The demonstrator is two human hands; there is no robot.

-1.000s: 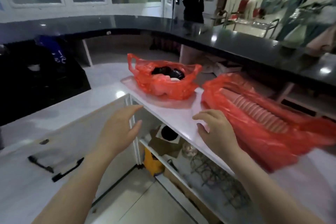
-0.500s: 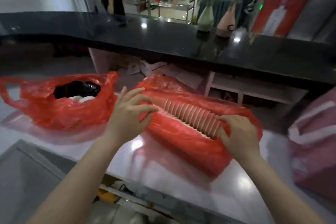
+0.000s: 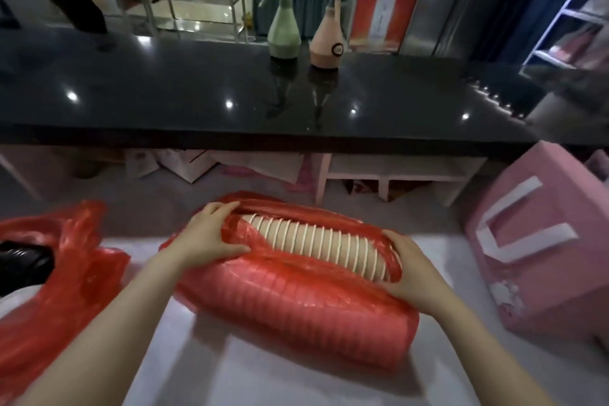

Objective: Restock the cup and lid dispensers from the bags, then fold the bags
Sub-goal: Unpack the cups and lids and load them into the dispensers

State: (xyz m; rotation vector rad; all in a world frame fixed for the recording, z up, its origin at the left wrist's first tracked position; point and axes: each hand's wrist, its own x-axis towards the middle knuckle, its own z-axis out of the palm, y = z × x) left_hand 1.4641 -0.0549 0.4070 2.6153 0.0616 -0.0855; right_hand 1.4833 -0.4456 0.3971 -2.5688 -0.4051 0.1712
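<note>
Both bare forearms reach forward from the lower edge of the head view and converge slightly. The left hand (image 3: pixel 211 236) lies palm down, fingers curled over the far side, thumb stretched toward the right — gripping red plastic. The right hand (image 3: pixel 410 269) is cupped, thumb on top, fingers wrapped round the near end — wrist bent slightly inward

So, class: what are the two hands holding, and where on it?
Both grip the red plastic bag of stacked paper cups: left hand at its left end, right hand at its right.
</note>
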